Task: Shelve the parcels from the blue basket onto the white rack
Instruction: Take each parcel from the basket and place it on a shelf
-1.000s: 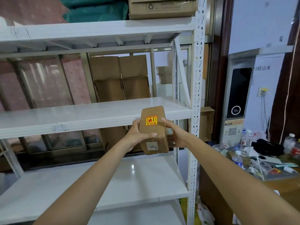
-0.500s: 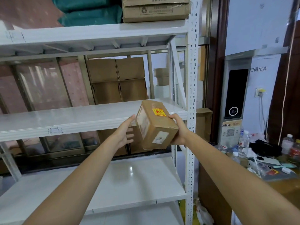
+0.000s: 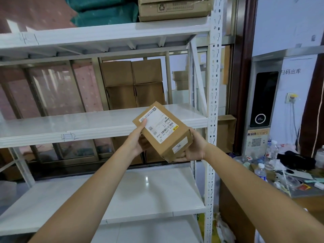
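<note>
Item: small rectangular brown cardboard parcel [image 3: 162,133] with a white printed shipping label on its upturned broad face and a small white sticker on the near end.
Location: held in the air in front of the white metal rack [image 3: 213,95], level with the front lip of the glossy white middle shelf [image 3: 73,121], near the rack's right-hand perforated upright. Not yet resting on any shelf.
Attitude: tilted, label face up and toward the camera, long axis running from upper left to lower right.
Left hand [image 3: 138,139]: closed around the far left corner, thumb on the label face, remaining fingers under the parcel and out of sight.
Right hand [image 3: 194,149]: cupped under the near lower end, fingers wrapped beneath it and palm against the end face.
Weight estimate: probably light; it is carried at arm's reach with relaxed wrists.
Stiffness estimate: corners are square and the faces flat, so the board should resist a firm squeeze.
Surface: matt cardboard offers good friction; the label looks smoother, so pressure belongs on bare board.
Recommended hold: opposite ends or long edges, support underneath, no pressure in the middle of the broad face.
Fragility: contents unknown; set down flat, do not drop.
Source container: the blue basket is out of view.
Shelf state: the middle shelf shows bare surface ahead of the parcel.
</note>
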Tool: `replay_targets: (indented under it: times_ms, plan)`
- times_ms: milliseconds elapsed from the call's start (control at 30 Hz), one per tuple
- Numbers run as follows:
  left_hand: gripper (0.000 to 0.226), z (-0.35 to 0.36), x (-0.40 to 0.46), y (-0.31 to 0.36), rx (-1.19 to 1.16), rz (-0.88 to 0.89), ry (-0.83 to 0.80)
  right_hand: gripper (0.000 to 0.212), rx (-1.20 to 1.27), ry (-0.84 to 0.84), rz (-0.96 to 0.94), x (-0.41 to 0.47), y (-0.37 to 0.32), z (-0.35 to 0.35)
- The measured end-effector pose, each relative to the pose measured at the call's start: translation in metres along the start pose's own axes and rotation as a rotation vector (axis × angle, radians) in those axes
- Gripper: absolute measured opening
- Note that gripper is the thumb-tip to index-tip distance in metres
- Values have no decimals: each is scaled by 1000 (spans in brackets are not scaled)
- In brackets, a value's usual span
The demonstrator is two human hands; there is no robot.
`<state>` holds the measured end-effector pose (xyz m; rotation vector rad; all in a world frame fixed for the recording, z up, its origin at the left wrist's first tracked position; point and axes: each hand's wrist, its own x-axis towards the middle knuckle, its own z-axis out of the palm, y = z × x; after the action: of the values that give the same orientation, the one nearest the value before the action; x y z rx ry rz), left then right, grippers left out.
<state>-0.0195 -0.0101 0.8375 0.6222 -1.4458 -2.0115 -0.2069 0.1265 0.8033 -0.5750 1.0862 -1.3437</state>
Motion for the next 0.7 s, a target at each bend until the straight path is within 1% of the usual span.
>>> replay_targets:
  times_ms: [33, 100, 133, 167, 233, 267, 300, 367, 433, 500, 600, 700]
  plan:
    - [68, -1, 2, 0, 11, 51, 58, 77, -35, 91, 8, -1, 0, -2]
    - [104, -4, 5, 2, 51, 122, 174, 88, -24, 254, 6, -3, 0, -9]
    - [112, -4, 7, 2, 66, 136, 221, 94, -7, 266, 7, -3, 1, -12]
    - [113, -3, 9, 2, 74, 141, 258, 98, -12, 242, 16, -4, 2, -13]
    - [103, 4, 9, 1, 113, 135, 329, 105, -78, 192, 34, -4, 4, -9]
    - [98, 8, 10, -1, 177, 152, 366, 108, -121, 190, 39, -2, 4, -6]
    - [94, 13, 10, -2, 261, 193, 396, 108, -162, 213, 43, -1, 4, -2]
    - [89, 21, 6, -3, 415, 330, 415, 110, -186, 322, 28, 0, 3, 4]
    - [92, 25, 4, -4, 568, 490, 388, 121, -144, 383, 42, 1, 1, 2]
    - [100, 23, 2, -7, 725, 623, 342, 133, -99, 352, 67, -2, -1, 1]
    - [107, 18, -1, -13, 891, 750, 242, 127, -43, 230, 68, -6, -6, 4]
    - [107, 17, -5, -15, 965, 824, 190, 125, -29, 162, 55, -5, -9, 9]
